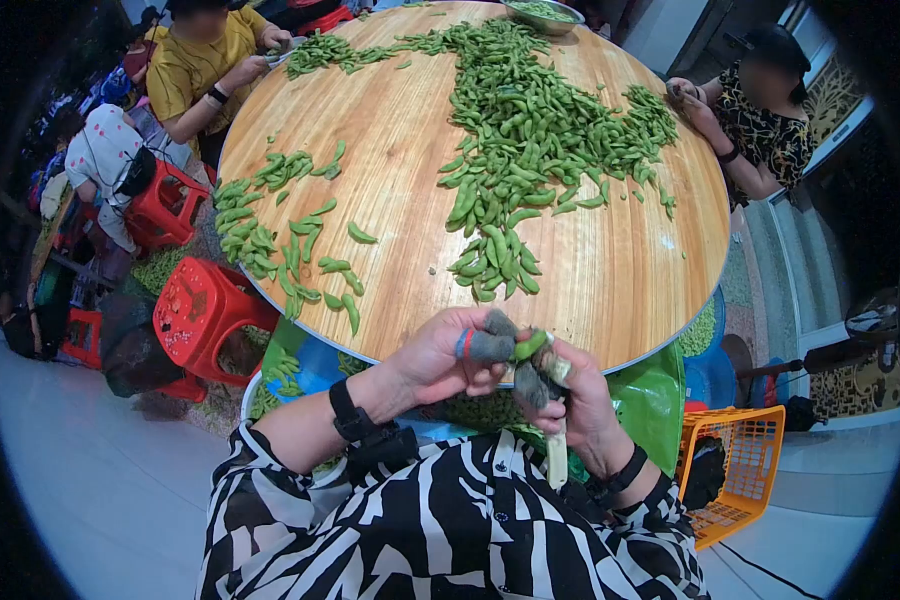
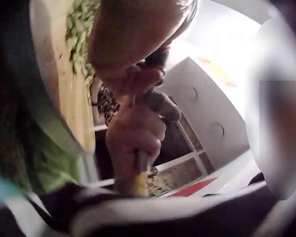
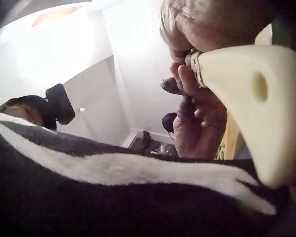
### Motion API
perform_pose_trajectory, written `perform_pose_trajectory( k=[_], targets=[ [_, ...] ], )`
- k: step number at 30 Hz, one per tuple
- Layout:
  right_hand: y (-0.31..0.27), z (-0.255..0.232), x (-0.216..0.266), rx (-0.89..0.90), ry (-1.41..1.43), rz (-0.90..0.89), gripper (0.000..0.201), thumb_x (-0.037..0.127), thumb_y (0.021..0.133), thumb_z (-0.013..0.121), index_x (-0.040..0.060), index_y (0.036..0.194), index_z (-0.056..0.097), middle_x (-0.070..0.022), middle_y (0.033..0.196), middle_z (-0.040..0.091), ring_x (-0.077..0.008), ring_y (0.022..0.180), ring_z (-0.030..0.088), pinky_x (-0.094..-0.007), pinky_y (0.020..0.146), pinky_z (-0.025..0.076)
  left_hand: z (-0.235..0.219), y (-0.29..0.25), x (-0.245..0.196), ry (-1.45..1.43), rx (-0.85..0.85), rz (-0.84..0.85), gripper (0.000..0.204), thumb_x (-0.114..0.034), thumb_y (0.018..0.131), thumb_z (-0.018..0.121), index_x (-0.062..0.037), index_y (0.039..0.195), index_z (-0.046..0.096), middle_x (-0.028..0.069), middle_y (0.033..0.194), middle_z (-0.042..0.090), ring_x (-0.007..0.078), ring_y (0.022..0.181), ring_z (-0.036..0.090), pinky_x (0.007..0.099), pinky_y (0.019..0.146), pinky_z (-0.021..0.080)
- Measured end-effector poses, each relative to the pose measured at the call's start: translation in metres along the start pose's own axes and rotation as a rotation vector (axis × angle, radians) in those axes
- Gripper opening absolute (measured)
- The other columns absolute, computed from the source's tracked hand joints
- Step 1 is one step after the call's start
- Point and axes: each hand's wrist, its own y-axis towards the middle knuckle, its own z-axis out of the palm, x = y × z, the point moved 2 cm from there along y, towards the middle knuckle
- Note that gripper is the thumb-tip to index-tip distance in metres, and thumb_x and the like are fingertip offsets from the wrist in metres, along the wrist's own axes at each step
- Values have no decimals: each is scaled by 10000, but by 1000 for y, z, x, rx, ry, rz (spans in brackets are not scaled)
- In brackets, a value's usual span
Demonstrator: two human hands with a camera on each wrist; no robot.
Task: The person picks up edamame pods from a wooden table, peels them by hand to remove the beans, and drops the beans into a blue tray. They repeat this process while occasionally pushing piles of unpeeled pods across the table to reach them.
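My left hand (image 1: 457, 352) pinches a green edamame pod (image 1: 530, 346) just past the table's near edge. Grey cloth covers (image 1: 490, 346) sit on its thumb and fingertips, one bound with a red and blue band. Opposite it, my right hand (image 1: 582, 392) curls round a tool's cream handle (image 3: 259, 86), which has a hole near its wide end. The handle points down toward my body; its working end is hidden in the fingers. Both hands meet at the pod, the right also wearing fingertip covers. A big pile of edamame pods (image 1: 515, 130) lies on the round wooden table (image 1: 370, 170).
More pods (image 1: 245, 225) are scattered along the left rim. A metal bowl (image 1: 542, 14) stands at the far edge. People sit at the left and right. Red stools (image 1: 205, 305) stand at left, an orange crate (image 1: 735, 470) at right. Tubs with pods are below.
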Motion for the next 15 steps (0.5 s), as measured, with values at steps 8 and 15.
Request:
perform_pose_trajectory(
  k=[8, 15],
  targets=[
    [5, -2, -5, -53, 161, 38, 380, 129, 963, 438, 68, 1338, 446, -97, 854, 585, -67, 463, 350, -200, 380, 330, 25, -13, -18, 1940, -119, 959, 250, -87, 772, 729, 9, 990, 657, 164, 822, 651, 210, 667, 627, 298, 581, 470],
    [5, 7, -4, -101, -44, -59, 392, 110, 952, 421, 31, 1335, 443, -89, 790, 563, -77, 471, 400, -206, 388, 348, 18, -11, -15, 887, -362, 323, 146, -114, 875, 639, -15, 977, 672, 28, 748, 634, 81, 621, 563, 248, 526, 421]
  ],
)
